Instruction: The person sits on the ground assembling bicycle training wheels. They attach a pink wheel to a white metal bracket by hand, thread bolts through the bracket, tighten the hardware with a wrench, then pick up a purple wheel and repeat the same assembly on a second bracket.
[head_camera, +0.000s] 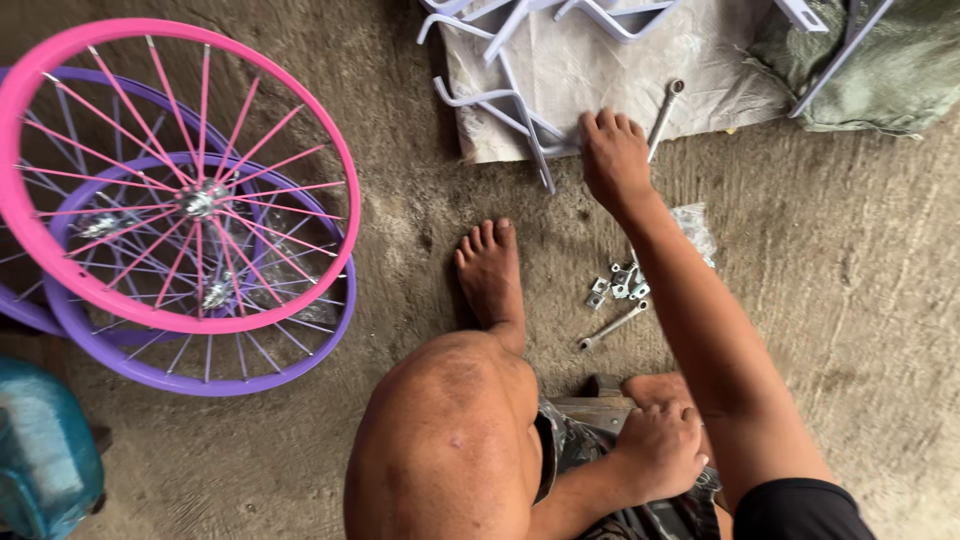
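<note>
- The right hand (612, 160) reaches forward, fingers curled down on the end of a lavender metal bracket (510, 105) lying on a grey sack (600, 65); whether it grips or only presses cannot be told.
- The left hand (660, 445) rests loosely closed by the knee, holding nothing visible.
- A wrench (663, 115) lies just beside the right hand.
- Small metal fittings (620, 285) on the concrete floor (850, 300) are partly hidden behind the forearm.
- Pink wheel rim (180, 175) overlaps purple rims (200, 375), which are cut off at left.

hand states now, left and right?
Left hand: curled closed, resting at the lap, holds nothing visible.
Right hand: fingers down on a lavender metal bracket; grip unclear.
</note>
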